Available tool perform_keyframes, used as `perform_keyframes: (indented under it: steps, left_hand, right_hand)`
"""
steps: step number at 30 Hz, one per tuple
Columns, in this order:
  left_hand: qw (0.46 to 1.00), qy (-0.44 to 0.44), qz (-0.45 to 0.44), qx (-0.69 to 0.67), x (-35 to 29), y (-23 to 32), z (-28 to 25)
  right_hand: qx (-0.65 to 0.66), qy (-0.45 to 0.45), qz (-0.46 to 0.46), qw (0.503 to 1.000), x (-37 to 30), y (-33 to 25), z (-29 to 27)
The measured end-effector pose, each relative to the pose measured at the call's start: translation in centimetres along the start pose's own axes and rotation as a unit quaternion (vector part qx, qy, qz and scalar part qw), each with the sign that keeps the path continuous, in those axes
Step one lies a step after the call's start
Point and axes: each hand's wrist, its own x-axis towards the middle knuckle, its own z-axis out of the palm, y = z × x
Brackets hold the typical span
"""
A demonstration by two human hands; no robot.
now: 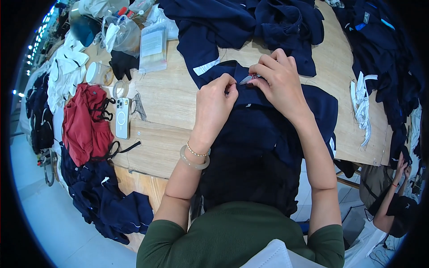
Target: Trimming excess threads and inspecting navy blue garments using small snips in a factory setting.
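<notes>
A navy garment (254, 123) lies spread on the table in front of me and hangs over its near edge. My left hand (214, 102) pinches the garment's far edge between thumb and fingers. Small thread snips (246, 80) with a bit of red on them are in my right hand (280, 82), their blades pointing left at the cloth, close to my left fingertips. My right fingers cover most of the handle. Whether a thread sits between the blades is too small to tell.
More navy garments (214, 22) are heaped at the far side. A phone (122, 117), a red garment (85, 127), a tape roll (119, 89) and plastic bags (154, 47) lie left. White fabric strips (362, 105) lie right. A co-worker's hands (402, 167) show at far right.
</notes>
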Motion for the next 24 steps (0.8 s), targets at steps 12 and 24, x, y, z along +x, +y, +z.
perform_keyframes:
  steps: [12, 24]
  left_hand:
    - [1.0, -0.002, -0.004, 0.014, -0.2, 0.1, 0.0]
    - [0.997, 0.051, -0.028, -0.058, 0.6, -1.2, -0.7]
  right_hand:
    - [-0.019, -0.012, -0.009, 1.0, 0.0, -0.6, 0.0]
    - [-0.046, 0.021, 0.028, 0.998, -0.3, -0.3, -0.7]
